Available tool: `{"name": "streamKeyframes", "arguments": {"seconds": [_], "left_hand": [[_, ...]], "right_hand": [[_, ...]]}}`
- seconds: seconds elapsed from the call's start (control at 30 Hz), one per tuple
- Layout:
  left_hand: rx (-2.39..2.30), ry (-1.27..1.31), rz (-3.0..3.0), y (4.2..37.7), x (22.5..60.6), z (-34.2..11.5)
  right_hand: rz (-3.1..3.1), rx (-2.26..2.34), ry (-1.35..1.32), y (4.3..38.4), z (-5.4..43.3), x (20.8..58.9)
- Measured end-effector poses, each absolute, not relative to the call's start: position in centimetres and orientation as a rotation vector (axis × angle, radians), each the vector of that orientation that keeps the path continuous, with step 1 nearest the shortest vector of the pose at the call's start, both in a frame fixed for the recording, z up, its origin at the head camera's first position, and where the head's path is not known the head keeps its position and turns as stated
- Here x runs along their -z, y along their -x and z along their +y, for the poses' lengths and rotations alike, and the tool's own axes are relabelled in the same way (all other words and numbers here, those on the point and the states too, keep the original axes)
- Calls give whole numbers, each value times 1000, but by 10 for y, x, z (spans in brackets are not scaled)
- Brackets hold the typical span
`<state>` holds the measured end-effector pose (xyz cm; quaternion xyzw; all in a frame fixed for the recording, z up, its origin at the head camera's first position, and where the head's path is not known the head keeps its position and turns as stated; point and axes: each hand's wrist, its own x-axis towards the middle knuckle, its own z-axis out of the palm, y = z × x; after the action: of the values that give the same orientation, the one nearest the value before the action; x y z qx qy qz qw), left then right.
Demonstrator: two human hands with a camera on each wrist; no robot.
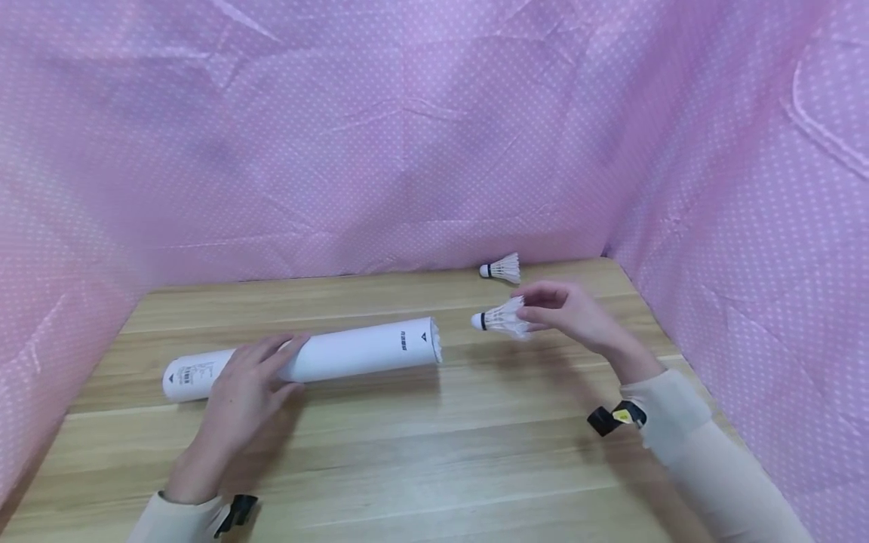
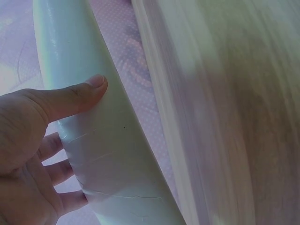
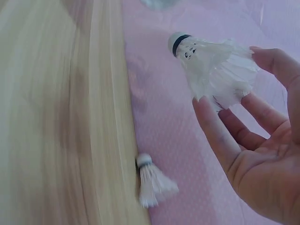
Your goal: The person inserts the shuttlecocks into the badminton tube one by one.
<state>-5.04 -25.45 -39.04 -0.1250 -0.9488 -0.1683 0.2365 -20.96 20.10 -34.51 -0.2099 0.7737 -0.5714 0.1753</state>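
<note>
A long white shuttlecock tube (image 1: 366, 351) lies across the table, and feather tips show at its right end. My left hand (image 1: 247, 385) grips it left of its middle; in the left wrist view the thumb (image 2: 77, 96) lies along one side and the other fingers curl round behind. My right hand (image 1: 570, 313) holds a white shuttlecock (image 3: 213, 70) by the edge of its feathers, thumb and fingers spread about the skirt. Its cork points left, toward the tube's right end, with a gap between. A second shuttlecock (image 1: 502, 268) lies near the table's back edge.
The wooden table (image 1: 407, 452) is enclosed by pink dotted cloth (image 1: 407, 151) at the back and both sides. Black wrist devices (image 1: 614, 417) sit at both sleeve cuffs.
</note>
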Motion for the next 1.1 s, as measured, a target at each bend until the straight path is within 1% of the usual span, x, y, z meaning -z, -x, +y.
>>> {"name": "streamKeyframes", "arguments": {"seconds": [0.43,0.8,1.1], "left_hand": [[467,358,-2615,54,392,-251],[487,376,-2603,55,394,-247],[488,360,-2605,53,390,-246]], "right_hand": [[2083,1642,730,186,155,351],[1964,1761,711,179,126,367],[2029,1856,642,175,117,374]]}}
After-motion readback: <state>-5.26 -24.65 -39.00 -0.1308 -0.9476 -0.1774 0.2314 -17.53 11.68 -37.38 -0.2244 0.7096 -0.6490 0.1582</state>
